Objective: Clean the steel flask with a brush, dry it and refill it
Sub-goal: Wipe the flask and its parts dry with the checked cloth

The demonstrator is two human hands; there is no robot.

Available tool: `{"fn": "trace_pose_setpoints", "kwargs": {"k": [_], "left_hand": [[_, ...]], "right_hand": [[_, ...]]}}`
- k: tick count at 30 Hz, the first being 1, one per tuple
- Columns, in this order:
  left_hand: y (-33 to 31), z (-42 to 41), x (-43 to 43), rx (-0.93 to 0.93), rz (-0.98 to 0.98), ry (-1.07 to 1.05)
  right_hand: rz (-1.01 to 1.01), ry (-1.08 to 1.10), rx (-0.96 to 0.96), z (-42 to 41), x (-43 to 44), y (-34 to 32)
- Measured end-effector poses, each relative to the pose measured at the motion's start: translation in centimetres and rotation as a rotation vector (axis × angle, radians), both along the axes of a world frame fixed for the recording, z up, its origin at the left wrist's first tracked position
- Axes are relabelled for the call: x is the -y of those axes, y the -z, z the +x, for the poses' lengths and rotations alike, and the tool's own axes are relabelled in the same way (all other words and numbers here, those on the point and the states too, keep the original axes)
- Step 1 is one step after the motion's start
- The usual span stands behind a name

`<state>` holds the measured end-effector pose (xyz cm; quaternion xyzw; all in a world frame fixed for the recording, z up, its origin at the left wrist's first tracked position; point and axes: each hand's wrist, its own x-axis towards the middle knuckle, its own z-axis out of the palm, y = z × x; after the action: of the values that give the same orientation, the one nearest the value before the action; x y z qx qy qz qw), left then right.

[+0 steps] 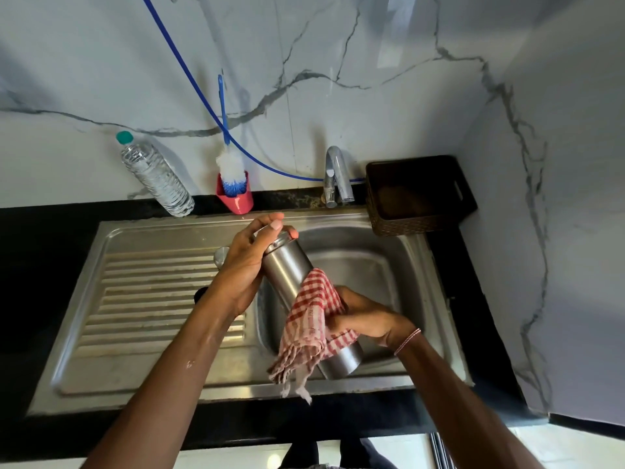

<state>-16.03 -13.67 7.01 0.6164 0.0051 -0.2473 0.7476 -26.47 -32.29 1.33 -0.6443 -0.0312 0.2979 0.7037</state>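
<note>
The flask [287,265] hangs tilted over the sink [375,262], with its top end up and away and its base low, near the front rim. The left grip [248,265] is curled round the top end, fingertips over the rim, so I cannot tell whether the mouth is capped. The right grip [368,319] holds the checked cloth [311,319] wrapped round the lower body, its loose fringe dangling below. This looks like the drying step. The brush [231,170] stands in its red holder at the back, and the bottle [155,174] stands near it on the black surface [40,265].

The likeliest trouble is a slip. The left forearm glistens with drops, and smooth steel held by bare fingers at one end may twist free as the cloth rubs, dropping the flask into the basin. The fringe may also dip into the sink and carry water back onto the steel. The band under the left grip will probably stay damp unless the hold changes. A careless swing of the top end could knock the tap [336,174] just beyond it.
</note>
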Motion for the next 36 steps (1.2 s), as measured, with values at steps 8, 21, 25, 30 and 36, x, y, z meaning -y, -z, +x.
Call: {"fn": "trace_pose_setpoints", "kwargs": {"k": [8, 21, 25, 30, 36], "left_hand": [[-0.6, 1.0, -0.7, 0.36, 0.803, 0.067], [0.0, 2.7, -3.1, 0.895, 0.695, 0.238], [0.3, 3.4, -3.7, 0.854, 0.977, 0.364], [0.2, 3.3, -3.1, 0.798, 0.764, 0.299], [0.2, 3.9, -3.6, 0.905, 0.517, 0.195]], "right_hand": [[-0.662, 0.077, 0.374, -0.3, -0.5, -2.4], [-0.304, -0.104, 0.13, 0.3, 1.0, -0.8], [-0.841, -0.12, 0.369, 0.2, 0.2, -2.7], [-0.349, -0.215, 0.055, 1.1, 1.0, -2.0], [0.107, -0.142, -0.255, 1.1, 1.6, 0.3]]}}
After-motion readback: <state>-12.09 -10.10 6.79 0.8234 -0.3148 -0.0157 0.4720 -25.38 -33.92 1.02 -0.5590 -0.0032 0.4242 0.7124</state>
